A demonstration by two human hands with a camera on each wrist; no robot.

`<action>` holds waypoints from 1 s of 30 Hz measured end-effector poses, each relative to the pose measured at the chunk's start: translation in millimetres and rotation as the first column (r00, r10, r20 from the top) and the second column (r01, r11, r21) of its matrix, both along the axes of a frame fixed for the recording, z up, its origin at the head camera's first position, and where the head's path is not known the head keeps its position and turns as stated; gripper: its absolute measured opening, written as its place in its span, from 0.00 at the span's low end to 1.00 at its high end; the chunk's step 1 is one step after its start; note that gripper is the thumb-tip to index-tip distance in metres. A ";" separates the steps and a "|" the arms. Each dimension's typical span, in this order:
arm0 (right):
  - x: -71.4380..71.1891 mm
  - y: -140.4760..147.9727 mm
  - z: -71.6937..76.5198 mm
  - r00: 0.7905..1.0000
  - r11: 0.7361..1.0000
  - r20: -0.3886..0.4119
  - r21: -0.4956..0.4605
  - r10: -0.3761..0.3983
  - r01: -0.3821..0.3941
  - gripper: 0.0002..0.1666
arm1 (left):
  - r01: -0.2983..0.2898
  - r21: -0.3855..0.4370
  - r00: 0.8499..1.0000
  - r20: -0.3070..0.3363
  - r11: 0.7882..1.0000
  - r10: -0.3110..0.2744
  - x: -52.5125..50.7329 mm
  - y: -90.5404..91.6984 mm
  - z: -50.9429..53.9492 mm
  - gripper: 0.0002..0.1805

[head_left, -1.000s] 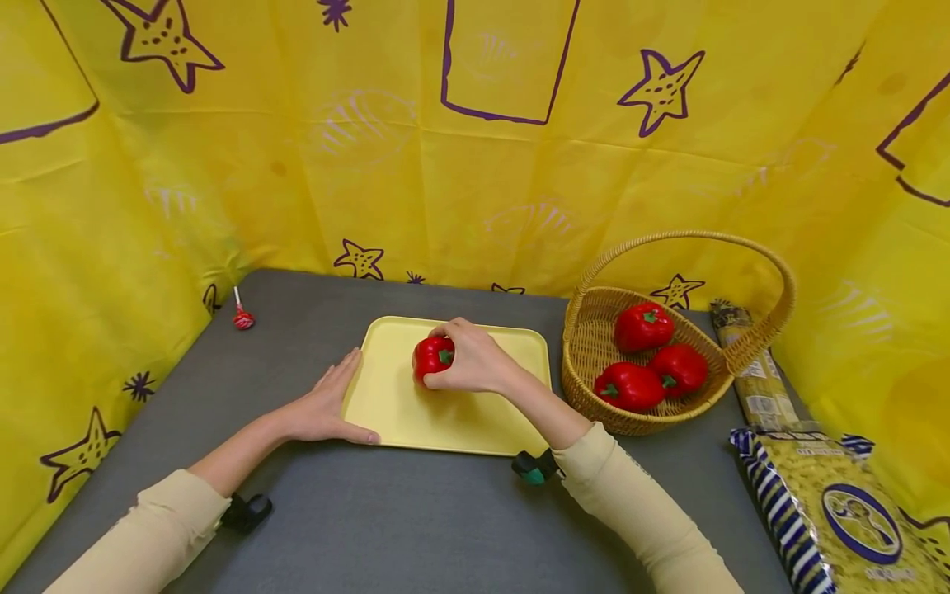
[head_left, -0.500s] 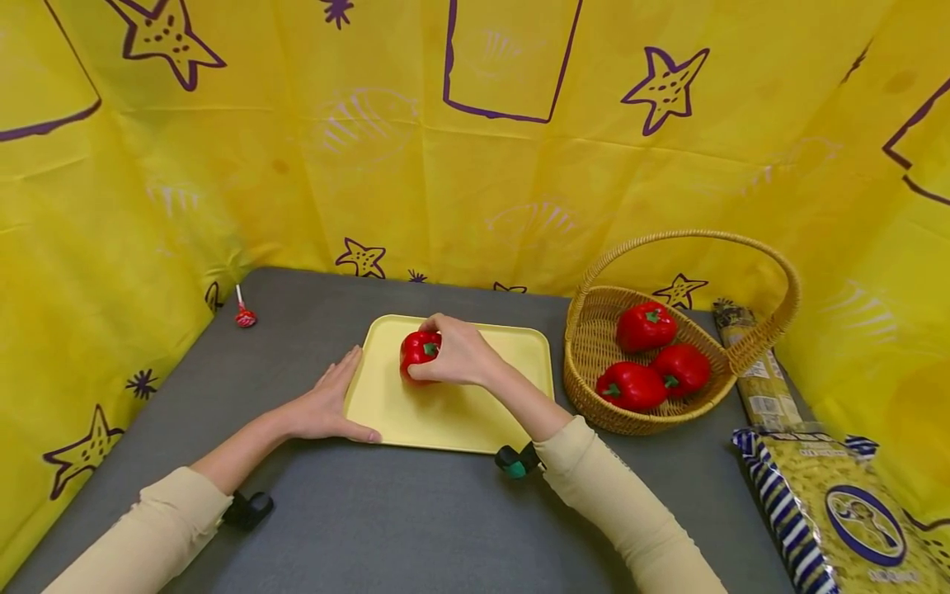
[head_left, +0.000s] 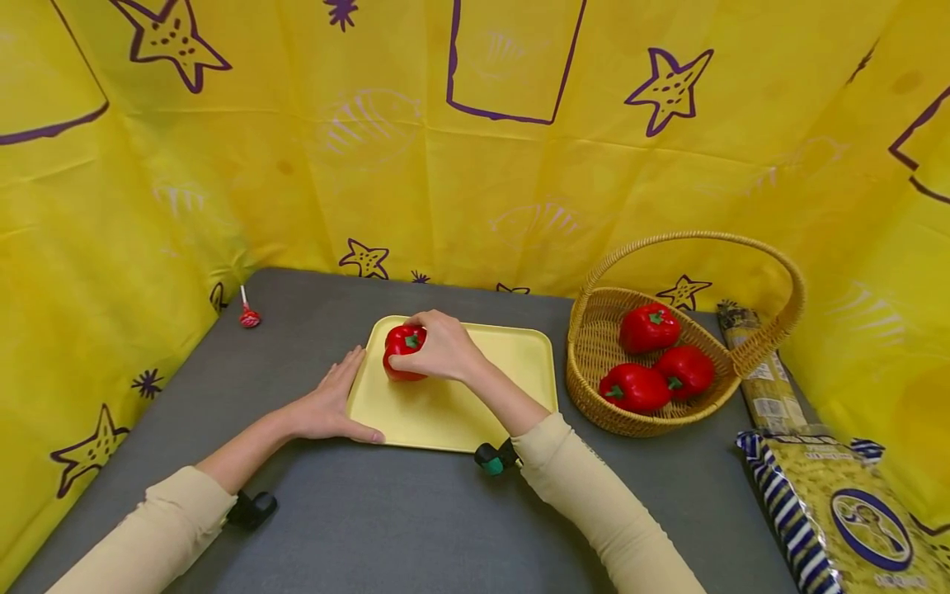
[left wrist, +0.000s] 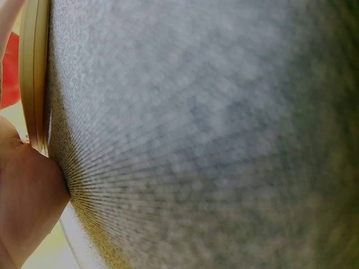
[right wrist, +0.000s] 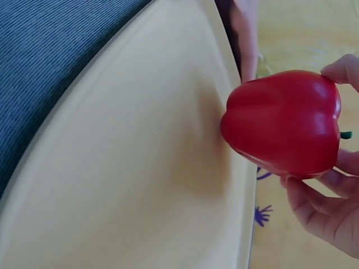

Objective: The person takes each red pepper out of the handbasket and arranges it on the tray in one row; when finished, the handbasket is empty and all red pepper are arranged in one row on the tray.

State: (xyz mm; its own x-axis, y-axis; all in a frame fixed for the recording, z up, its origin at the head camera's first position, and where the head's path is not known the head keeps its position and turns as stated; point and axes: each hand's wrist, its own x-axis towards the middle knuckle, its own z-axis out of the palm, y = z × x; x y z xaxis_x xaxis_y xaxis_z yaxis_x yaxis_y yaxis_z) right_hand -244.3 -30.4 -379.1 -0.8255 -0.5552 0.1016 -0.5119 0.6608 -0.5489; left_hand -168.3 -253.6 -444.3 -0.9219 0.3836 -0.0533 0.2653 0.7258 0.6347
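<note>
A red bell pepper (head_left: 404, 353) is at the left part of the pale yellow tray (head_left: 475, 412), gripped from its right by the right hand (head_left: 443, 348). In the right wrist view the fingers and thumb hold the pepper (right wrist: 283, 123) near its stem end, its bottom end towards the tray (right wrist: 123, 140); whether it touches the tray I cannot tell. Straight fingers of the left hand (head_left: 326, 406) lie along the tray's left edge, thumb at the near left corner. The left wrist view shows part of that hand (left wrist: 31, 196) against the tray's rim (left wrist: 35, 73).
Right of the tray stands a wicker basket (head_left: 631, 425) with a tall handle, holding three red peppers (head_left: 635, 388). Two packages lie at the far right, a long one (head_left: 768, 388) and a striped bag (head_left: 853, 511). A red lollipop (head_left: 250, 317) is at the back left.
The right hand has moved left over the tray, carrying the pepper from near its middle to its left part. The left hand has stayed at the tray's edge.
</note>
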 end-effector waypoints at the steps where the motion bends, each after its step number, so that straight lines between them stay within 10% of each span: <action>1: -0.3 -1.7 -0.2 1.000 1.000 0.001 0.001 -0.004 0.004 0.35 | -0.001 0.000 1.000 0.002 1.000 0.001 -0.3 0.1 -0.2 0.75; 30: 6.1 -33.6 -6.0 0.993 0.994 -0.071 0.045 -0.093 0.096 0.38 | 0.002 0.021 1.000 0.023 1.000 -0.002 0.2 0.3 -0.3 0.71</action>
